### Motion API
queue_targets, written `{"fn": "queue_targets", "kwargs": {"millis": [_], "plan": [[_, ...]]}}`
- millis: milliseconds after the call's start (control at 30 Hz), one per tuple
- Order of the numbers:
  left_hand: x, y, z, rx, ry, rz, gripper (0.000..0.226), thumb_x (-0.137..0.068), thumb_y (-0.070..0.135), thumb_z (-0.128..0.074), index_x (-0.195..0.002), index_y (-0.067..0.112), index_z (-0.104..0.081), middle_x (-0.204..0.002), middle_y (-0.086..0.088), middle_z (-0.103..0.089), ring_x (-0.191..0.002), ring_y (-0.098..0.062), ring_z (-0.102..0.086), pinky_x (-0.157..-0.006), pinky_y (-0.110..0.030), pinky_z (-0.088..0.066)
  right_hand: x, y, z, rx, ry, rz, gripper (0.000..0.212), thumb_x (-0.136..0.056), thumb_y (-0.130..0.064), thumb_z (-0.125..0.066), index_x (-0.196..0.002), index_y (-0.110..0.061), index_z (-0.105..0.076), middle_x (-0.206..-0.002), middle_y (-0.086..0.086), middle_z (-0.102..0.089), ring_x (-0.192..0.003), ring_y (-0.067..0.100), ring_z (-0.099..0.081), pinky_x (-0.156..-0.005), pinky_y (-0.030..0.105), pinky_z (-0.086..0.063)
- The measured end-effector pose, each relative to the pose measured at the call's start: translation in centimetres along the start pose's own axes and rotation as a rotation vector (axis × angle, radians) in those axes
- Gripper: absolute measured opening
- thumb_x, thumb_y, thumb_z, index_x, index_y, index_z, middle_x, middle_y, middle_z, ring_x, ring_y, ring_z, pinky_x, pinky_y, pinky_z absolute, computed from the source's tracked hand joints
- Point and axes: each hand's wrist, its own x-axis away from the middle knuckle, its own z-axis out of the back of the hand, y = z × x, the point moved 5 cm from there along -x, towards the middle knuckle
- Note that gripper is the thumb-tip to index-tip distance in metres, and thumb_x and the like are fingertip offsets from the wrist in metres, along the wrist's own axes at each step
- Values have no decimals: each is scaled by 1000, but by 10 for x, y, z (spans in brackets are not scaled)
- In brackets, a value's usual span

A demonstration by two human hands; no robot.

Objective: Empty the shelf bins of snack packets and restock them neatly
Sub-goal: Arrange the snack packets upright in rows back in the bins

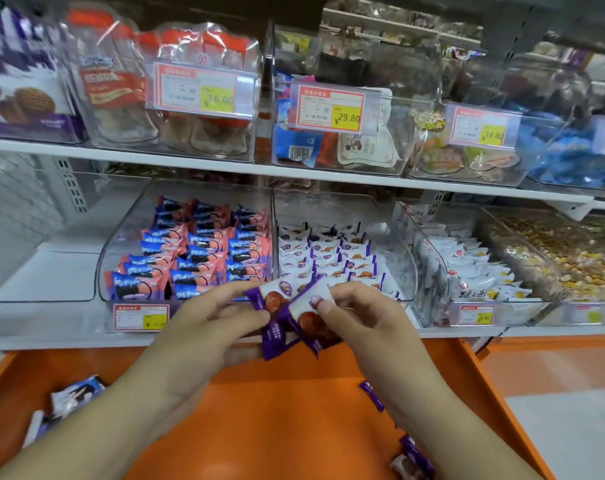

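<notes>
Shelf bin half full; left hand and right hand fingers pinch purple packets. Square them, slot upright into front row.

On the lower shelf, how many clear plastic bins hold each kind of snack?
Pink-and-blue packets: 1 bin
White-and-purple packets: 1 bin
White packets with red marks: 1 bin
Loose yellowish sweets: 1 bin
Total: 4 bins

My way into the middle bin is open from above its low front wall; the upper shelf caps headroom, and packed white packets fill the floor.
</notes>
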Motion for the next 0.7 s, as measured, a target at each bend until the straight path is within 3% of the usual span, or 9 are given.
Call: {"fn": "queue_targets", "kwargs": {"millis": [100,200,333,400,467,533,700], "plan": [[5,-1,-15,10,-82,3,26,-94,10,-69,-119,16,-74,-113,-6,-78,-106,-26,-75,-96,-43,-58,1,6,-6,81,23,5,11,-98,-29,-73,-92,-21,-77,-88,0,-74,-88,21,-68,-85,44,-55],[4,-7,-23,19,-70,13,34,-86,9,-78,-119,14,-72,-110,-3,-79,-104,-24,-76,-98,-45,-58,4,14,-10,133,126,34,11,-97,-35,-73,-92,-26,-78,-91,-4,-73,-90,14,-67,-83,36,-53],[-1,-17,-28,13,-2,18,33,-83,11,-82,-114,17,-72,-105,0,-79,-100,-20,-77,-92,-42,-61,9,17,-20,-1,181,-15,12,-97,-34,-72,-91,-25,-79,-90,-4,-73,-90,12,-68,-78,26,-53],[-2,-18,-27,38,35,4,29,-85,9,-80,-112,15,-73,-103,-3,-80,-97,-21,-77,-90,-42,-62,8,17,-22,-51,149,-50,13,-99,-34,-69,-95,-26,-79,-96,-1,-74,-93,14,-68,-80,24,-54],[-4,-16,-24,82,59,-10,31,-84,8,-80,-113,12,-73,-104,-6,-80,-98,-25,-77,-96,-47,-59,4,19,-21,-138,99,-130,13,-99,-37,-70,-104,-29,-78,-103,4,-73,-100,21,-68,-92,33,-55],[-7,-13,-21,113,60,-30,38,-80,11,-81,-117,12,-72,-107,-9,-79,-102,-27,-76,-101,-48,-55,-2,25,-16,-202,45,-208,28,-87,-42,-79,-113,-33,-76,-109,5,-72,-105,24,-71,-102,44,-54],[-9,-5,-18,71,45,-83,40,-80,6,-80,-119,13,-70,-107,-7,-79,-103,-27,-75,-88,-32,-61,-15,34,-9,-285,-120,-194,61,-77,-32,-90,-131,-15,-68,-138,12,-66,-119,39,-67,-98,51,-57]]}}
